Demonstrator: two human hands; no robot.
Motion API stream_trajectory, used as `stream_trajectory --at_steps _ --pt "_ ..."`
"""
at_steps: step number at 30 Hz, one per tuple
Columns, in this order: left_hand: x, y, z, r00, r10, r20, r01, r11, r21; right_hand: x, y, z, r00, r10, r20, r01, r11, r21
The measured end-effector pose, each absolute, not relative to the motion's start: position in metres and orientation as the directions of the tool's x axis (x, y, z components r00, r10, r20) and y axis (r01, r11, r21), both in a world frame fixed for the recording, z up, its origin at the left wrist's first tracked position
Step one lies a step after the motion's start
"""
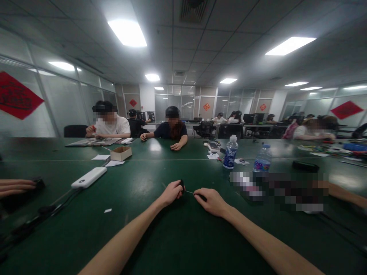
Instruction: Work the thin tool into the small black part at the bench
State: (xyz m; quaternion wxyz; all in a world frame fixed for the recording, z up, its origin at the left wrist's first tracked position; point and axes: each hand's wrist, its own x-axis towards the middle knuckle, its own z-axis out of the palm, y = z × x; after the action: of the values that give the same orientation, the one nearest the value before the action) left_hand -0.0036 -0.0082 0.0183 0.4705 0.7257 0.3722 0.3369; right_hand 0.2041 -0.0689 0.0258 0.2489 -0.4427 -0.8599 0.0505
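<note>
My left hand (pixel 172 193) is closed around a small black object (pixel 181 183) above the green table (pixel 160 236). Its exact kind is too small to make out. To its right, my right hand (pixel 211 201) is closed on the dark handle of a screwdriver (pixel 189 192). The thin metal shaft points left toward the black object and reaches the fingers of my left hand. Whether the tip touches the object, I cannot tell.
A white power strip (pixel 89 177) with a cable and a cardboard box (pixel 121 153) lie to the left. Two bottles, one blue-labelled (pixel 230 152) and one clear (pixel 262 159), stand at the right. Co-workers' hands rest at both sides; people sit opposite.
</note>
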Motion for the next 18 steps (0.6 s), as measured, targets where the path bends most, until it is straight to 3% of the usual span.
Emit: stream_trajectory --at_steps 18 --pt "-0.0042 -0.0075 0.0172 0.494 0.858 0.141 0.247 -0.294 0.924 0.2042 -0.0697 0.0278 -0.483 0.794 0.368 0.728 0.598 -0.334"
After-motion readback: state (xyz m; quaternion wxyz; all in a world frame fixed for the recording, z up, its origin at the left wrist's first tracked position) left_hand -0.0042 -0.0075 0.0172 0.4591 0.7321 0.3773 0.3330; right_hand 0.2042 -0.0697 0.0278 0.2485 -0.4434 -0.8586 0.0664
